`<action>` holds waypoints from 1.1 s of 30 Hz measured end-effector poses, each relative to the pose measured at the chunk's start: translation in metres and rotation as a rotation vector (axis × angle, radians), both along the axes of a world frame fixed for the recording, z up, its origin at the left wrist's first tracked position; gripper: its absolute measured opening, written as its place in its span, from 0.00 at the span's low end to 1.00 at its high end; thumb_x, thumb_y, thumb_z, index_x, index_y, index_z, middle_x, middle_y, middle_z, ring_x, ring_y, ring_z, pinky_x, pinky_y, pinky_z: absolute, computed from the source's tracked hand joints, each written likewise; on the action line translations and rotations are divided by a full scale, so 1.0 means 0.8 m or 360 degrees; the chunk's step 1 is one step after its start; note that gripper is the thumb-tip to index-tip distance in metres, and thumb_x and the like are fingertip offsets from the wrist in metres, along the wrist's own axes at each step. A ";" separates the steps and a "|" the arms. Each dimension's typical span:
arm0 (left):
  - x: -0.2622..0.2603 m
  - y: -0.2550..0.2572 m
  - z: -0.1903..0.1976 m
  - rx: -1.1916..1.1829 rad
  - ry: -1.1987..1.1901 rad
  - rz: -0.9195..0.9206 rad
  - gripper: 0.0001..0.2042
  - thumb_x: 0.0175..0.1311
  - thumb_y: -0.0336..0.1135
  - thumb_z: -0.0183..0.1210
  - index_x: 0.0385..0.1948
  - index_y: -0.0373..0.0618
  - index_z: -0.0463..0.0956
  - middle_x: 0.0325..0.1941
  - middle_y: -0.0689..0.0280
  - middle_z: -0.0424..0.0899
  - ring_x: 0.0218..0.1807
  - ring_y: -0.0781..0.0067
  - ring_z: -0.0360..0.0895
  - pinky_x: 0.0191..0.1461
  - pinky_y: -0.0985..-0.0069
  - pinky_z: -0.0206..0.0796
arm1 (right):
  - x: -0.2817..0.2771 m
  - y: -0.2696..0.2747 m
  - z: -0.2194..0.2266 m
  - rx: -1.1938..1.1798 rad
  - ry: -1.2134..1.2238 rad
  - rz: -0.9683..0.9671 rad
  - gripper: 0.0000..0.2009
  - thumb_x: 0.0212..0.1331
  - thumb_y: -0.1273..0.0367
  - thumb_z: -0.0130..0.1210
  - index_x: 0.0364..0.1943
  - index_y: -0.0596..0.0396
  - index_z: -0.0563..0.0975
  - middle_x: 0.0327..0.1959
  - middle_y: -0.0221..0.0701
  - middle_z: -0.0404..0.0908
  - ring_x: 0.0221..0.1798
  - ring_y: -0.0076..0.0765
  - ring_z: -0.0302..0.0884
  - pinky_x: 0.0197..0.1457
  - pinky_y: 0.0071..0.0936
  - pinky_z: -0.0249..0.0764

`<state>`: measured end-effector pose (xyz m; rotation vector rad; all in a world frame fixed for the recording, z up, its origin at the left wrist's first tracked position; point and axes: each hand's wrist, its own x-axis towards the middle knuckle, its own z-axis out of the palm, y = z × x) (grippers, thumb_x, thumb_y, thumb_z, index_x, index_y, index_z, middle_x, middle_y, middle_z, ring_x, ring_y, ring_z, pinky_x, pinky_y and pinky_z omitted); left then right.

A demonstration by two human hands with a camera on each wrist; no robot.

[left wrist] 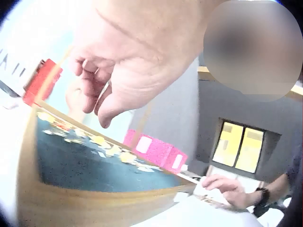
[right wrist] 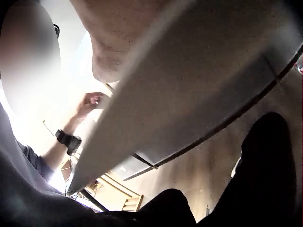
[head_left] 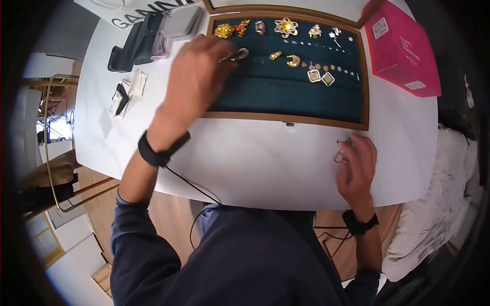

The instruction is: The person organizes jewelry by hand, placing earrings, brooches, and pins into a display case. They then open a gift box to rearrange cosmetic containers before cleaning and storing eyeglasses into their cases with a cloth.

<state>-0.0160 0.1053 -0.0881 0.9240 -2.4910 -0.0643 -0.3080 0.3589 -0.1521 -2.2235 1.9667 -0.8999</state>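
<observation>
My left hand (head_left: 196, 71) is over the left part of a wooden-framed jewelry case (head_left: 286, 122) lined in dark green. Its curled fingers and thumb pinch a hoop-shaped piece of jewelry (head_left: 242, 53), partly hidden by the fingertips. In the left wrist view the same hand (left wrist: 128, 71) shows from the palm side, above the case. To the right, my right hand (head_left: 359, 166) rests loosely at the white table, its fingers beside a thin gold wire-like jewelry piece (head_left: 338, 154). The table edge (right wrist: 156, 104) blocks most of the right wrist view.
Brooches, such as a flower one (head_left: 286, 27), and small studs line the case's upper rows; two square earrings (head_left: 314, 76) hang lower. A pink box (head_left: 403, 51) flanks the case on the right. Grey boxes (head_left: 182, 23) and small pouches (head_left: 137, 81) lie left.
</observation>
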 end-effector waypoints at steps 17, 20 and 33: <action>-0.001 -0.056 -0.062 0.0398 0.0430 -0.0049 0.08 0.61 0.24 0.67 0.40 0.34 0.82 0.39 0.53 0.84 0.38 0.50 0.82 0.43 0.65 0.73 | 0.160 -0.202 0.063 0.0992 -0.3397 -0.0299 0.23 0.70 0.70 0.47 0.65 0.70 0.66 0.58 0.45 0.75 0.65 0.46 0.73 0.76 0.42 0.68; -0.010 -0.043 -0.035 0.0570 0.0521 -0.0266 0.08 0.61 0.25 0.67 0.40 0.34 0.83 0.39 0.54 0.84 0.37 0.53 0.82 0.43 0.67 0.72 | 0.157 -0.209 0.046 0.0924 -0.3800 -0.0321 0.23 0.68 0.72 0.47 0.65 0.70 0.65 0.55 0.44 0.76 0.62 0.45 0.75 0.76 0.42 0.68; -0.029 -0.075 -0.070 0.0928 0.0283 -0.0236 0.06 0.66 0.26 0.64 0.41 0.35 0.83 0.37 0.56 0.88 0.41 0.61 0.86 0.49 0.71 0.75 | 0.129 -0.178 0.038 0.0745 -0.3806 -0.0464 0.15 0.68 0.72 0.46 0.54 0.68 0.74 0.49 0.44 0.78 0.53 0.41 0.78 0.67 0.40 0.76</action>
